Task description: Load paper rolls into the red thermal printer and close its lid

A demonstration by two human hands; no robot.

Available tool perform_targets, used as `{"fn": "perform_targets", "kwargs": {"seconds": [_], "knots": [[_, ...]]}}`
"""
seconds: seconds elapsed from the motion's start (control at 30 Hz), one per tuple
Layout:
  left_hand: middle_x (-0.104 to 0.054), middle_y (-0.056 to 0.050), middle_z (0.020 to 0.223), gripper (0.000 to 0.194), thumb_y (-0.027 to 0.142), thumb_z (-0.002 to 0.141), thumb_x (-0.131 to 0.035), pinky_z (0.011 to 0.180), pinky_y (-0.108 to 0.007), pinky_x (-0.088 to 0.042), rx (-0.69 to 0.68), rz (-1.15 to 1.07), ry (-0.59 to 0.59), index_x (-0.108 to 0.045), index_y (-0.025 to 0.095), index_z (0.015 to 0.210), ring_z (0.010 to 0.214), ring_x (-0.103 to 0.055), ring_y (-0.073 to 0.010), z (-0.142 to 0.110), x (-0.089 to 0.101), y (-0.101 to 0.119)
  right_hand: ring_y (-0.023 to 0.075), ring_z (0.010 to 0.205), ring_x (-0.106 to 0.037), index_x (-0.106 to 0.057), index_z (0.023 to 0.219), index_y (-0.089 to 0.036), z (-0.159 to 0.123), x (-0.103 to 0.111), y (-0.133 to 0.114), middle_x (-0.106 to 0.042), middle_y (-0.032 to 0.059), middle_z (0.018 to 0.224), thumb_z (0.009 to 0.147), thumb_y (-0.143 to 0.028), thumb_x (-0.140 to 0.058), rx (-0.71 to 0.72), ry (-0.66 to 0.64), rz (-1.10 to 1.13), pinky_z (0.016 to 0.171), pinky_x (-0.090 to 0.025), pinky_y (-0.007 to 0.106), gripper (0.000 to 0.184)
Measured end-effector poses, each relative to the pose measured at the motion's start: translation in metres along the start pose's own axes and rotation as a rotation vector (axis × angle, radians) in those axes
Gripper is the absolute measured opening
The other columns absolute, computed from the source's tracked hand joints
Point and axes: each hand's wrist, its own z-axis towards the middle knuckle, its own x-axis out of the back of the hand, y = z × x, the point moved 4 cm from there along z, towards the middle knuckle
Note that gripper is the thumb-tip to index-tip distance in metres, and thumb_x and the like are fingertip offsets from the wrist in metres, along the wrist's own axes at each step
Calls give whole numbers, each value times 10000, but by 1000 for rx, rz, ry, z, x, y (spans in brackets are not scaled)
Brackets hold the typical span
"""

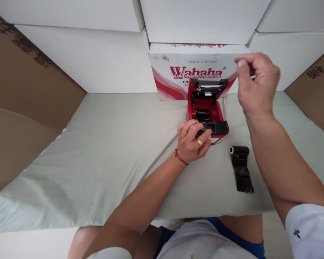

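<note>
A red and black label printer stands on the cloth with its lid raised, so the black rollers and metal bar inside show. My left hand is closed over the printer's front left corner, fingers curled on the black front part. Dark film runs under those fingertips. Raised at the right, above and apart from the printer, my right hand has its fingers pinched together. A small pale bit peeks out between them, too small to name. Right of the printer lies a black ribbon roll with its loose end unrolled toward me.
A white and red Wahaha carton stands right behind the printer. White boxes are stacked along the back, and brown cardboard walls in both sides. A pale green cloth covers the table, its front edge near my lap.
</note>
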Motion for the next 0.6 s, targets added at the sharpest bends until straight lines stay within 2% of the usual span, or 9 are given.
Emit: {"fn": "perform_targets", "kwargs": {"seconds": [0.03,0.1,0.2,0.3,0.37,0.5,0.6], "knots": [[-733,-62,1062,229,263,939,-688,1042,-497,-486,-9,-3,-1,-762,344,1141,1173,-662,-278,0,0,0,266,1160,-666,-710,1316,-269,4,-5,8,-771,108,1265,1139,-549,-460,-1,-22,4,1057,-537,440,414],[-726,-65,1101,229,302,942,-701,1092,-522,-459,32,-64,-75,-763,354,1155,1215,-643,-291,-2,-2,-3,254,1272,-653,-674,1396,-280,5,-22,23,-769,76,1340,1144,-601,-420,-38,-128,43,1136,-519,448,482],[-713,-72,1178,233,378,944,-723,1189,-564,-392,89,-194,-162,-764,367,1173,1310,-602,-317,-3,-5,-7,243,1246,-719,-743,1335,-242,-9,-36,30,-812,41,1278,1148,-600,-411,-91,-180,162,1111,-556,448,523],[-706,-77,1185,226,429,949,-718,1205,-573,-399,28,-143,-105,-766,361,1159,1339,-593,-325,-2,-3,-5,246,1169,-780,-831,1195,-258,-38,-25,22,-849,34,1196,1127,-588,-487,-72,-139,228,1086,-583,442,483],[-704,-79,1168,231,471,966,-689,1205,-576,-413,-1,-38,-96,-771,350,1145,1344,-597,-323,-1,-2,-3,253,1218,-780,-855,1161,-284,-59,-13,17,-857,35,1203,1125,-566,-511,-28,-168,250,1141,-563,461,447],[-706,-79,1171,294,525,1026,-588,1230,-570,-412,-41,21,-103,-757,333,1171,1370,-603,-302,2,-1,-1,263,1399,-697,-839,1250,-325,-95,-2,23,-811,36,1363,1139,-515,-505,108,-261,289,1286,-449,531,400],[-715,-97,1196,481,659,1052,-463,1233,-568,-419,41,-69,-99,-711,304,1260,1368,-628,-309,3,1,-9,267,1465,-644,-808,1333,-334,-109,-6,30,-772,38,1441,1144,-502,-488,158,-266,307,1299,-443,555,408]]}}
